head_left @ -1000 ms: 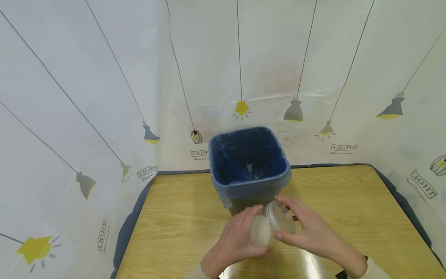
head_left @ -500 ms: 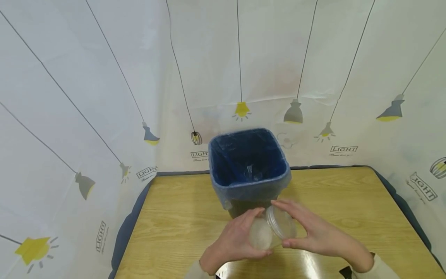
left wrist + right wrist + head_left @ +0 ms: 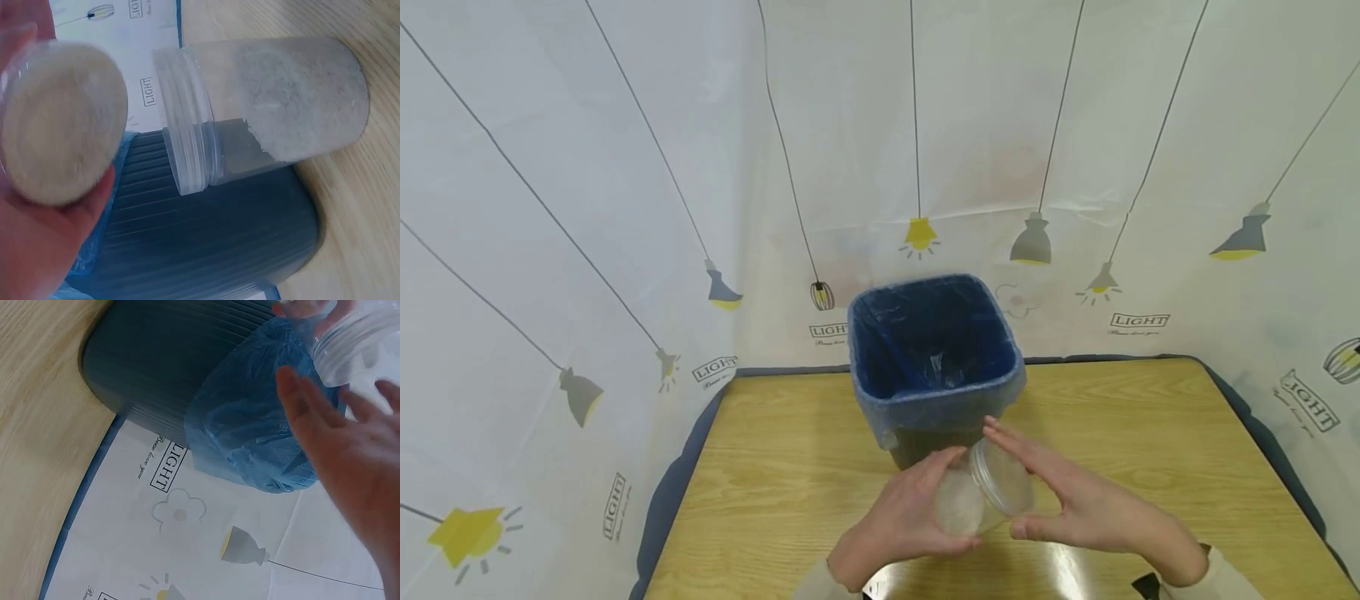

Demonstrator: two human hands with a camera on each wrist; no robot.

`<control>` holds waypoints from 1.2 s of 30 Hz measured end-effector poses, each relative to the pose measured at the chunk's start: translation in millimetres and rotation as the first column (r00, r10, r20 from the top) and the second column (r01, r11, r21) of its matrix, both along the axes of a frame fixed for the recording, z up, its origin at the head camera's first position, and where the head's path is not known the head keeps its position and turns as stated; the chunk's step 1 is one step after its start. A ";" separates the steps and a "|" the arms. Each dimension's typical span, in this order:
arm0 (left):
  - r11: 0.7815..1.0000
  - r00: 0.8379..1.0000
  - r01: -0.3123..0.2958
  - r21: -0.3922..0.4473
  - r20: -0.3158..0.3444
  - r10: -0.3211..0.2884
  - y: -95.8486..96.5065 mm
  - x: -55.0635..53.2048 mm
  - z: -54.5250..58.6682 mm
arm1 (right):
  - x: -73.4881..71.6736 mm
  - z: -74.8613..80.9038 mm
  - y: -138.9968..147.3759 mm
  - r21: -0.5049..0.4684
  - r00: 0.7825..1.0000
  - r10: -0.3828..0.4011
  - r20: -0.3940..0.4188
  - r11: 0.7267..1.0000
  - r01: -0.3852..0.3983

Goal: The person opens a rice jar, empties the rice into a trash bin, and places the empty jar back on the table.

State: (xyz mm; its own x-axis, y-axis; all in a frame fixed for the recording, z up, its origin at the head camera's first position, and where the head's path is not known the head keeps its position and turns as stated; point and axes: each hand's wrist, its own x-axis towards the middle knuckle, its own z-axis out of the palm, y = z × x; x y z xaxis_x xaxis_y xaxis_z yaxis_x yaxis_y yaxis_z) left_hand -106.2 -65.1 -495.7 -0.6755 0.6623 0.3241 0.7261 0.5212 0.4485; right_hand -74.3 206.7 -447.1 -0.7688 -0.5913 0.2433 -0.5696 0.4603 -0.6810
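My left hand (image 3: 898,517) grips a clear plastic jar (image 3: 961,504), its pale contents gathered at the end nearer the palm. In the left wrist view the round beige end of that jar (image 3: 62,125) faces the camera. The ribbed screw-top end (image 3: 998,479) tilts toward my right hand (image 3: 1086,504). Its thumb and fingers are spread around that end without closing on it; whether they touch is unclear. The left wrist view also shows a second clear jar (image 3: 281,103) with grey-white powder at its bottom, standing on the table; in the head view it is hard to make out.
A dark bin with a blue liner (image 3: 940,396) stands just beyond my hands, some clear plastic inside. The wooden table (image 3: 775,467) meets a white wall covering (image 3: 970,125) printed with lamps at the back and sides.
My right hand's fingers have spread from the ribbed end of the jar, the thumb moving slightly right and down. My left hand keeps its grip, nearly in place.
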 end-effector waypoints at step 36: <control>0.999 0.992 -0.027 0.024 -0.119 0.030 0.1 0.8 -7.9 | 1.2 -2.2 -13.4 -0.089 0.986 -0.122 -0.116 0.990 0.112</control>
State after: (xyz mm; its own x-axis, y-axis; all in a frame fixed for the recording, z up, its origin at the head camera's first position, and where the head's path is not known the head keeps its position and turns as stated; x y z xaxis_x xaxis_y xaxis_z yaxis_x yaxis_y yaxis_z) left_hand -105.3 -65.0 -503.6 -0.6497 0.6350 0.4178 0.7601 0.5332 0.3715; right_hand -73.1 193.4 -449.3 -0.7936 -0.4733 0.3823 -0.5953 0.4744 -0.6485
